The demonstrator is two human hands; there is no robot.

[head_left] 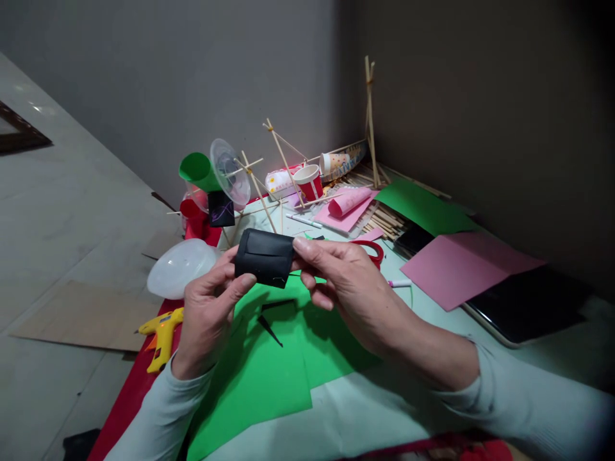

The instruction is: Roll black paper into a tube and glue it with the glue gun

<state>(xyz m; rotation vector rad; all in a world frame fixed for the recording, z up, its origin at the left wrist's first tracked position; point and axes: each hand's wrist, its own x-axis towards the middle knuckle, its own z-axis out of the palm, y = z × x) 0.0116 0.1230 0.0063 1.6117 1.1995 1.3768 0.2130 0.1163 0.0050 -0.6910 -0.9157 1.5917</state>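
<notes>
A small black folded paper piece [264, 255], rolled into a boxy sleeve with a seam along its top, is held up in front of me. My left hand [214, 304] pinches its left end, thumb along the lower edge. At its right end, my right hand [343, 282] grips the edge between thumb and fingers. Beneath both hands lie green paper sheets [269, 371] with thin black paper scraps [270, 330] on them. Partly behind my right hand are red-handled scissors [373, 251].
A yellow glue gun [163, 336] rests at the left table edge near a translucent plastic bowl [180, 266]. Stick frames [286, 157], a red paper cup [309, 181] and wooden sticks [384, 221] stand or lie at the back. Pink paper [461, 269] partly covers a black device [523, 310] on the right.
</notes>
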